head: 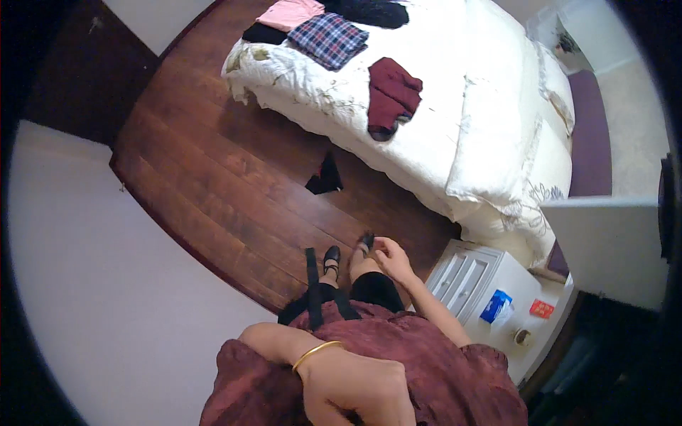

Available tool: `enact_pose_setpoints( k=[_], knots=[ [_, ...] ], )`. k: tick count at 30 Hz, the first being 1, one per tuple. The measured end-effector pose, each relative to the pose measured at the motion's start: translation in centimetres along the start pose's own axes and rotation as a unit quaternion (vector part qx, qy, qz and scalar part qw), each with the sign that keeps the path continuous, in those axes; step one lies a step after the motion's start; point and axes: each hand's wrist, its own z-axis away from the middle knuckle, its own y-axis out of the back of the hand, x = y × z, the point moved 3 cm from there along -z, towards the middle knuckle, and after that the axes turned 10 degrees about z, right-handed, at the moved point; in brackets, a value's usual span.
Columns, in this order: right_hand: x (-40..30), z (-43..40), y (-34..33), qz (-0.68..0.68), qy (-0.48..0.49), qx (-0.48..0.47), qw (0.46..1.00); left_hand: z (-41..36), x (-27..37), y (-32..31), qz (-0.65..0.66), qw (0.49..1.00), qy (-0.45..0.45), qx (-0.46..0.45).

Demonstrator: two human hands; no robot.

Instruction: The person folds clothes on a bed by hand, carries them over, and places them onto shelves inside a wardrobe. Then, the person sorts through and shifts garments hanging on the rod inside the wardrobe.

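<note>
My left hand, with a gold bangle at its wrist, is raised close before my chest. Its fingers are curled and partly cut off by the lower picture edge, so I cannot tell whether it grips anything. Lower down, beside my right thigh, hangs my right hand with loosely bent fingers and nothing visible in it. Ahead on the wooden floor lies a small black cloth with a bit of red. A maroon folded garment rests on the white floral bedspread, beyond reach of both hands.
At the bed's far left corner are a folded plaid garment, a pink garment and black clothing. To my right stands a white nightstand bearing a blue tissue pack and a red packet. A pale wall borders my left.
</note>
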Motion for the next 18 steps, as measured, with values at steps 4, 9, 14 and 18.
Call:
enact_pose_setpoints(
  k=[4,9,14,18],
  knots=[
    [-0.1,-7.1,-4.0,0.029,-0.043,-0.093,0.994,0.8,5.2,2.8,-0.001,1.0,0.011,0.012],
    [0.7,-16.1,-7.5,0.056,-0.076,-0.146,0.985,3.4,11.0,10.0,-0.11,0.994,0.026,-0.002],
    [3.1,-26.9,-9.8,0.188,-0.151,-0.131,0.962,15.4,12.4,23.9,-0.315,0.847,0.139,0.406],
    [4.0,-34.1,-15.2,0.14,-0.273,-0.105,0.946,38.6,4.7,33.0,-0.59,0.358,0.378,0.618]
  ],
)
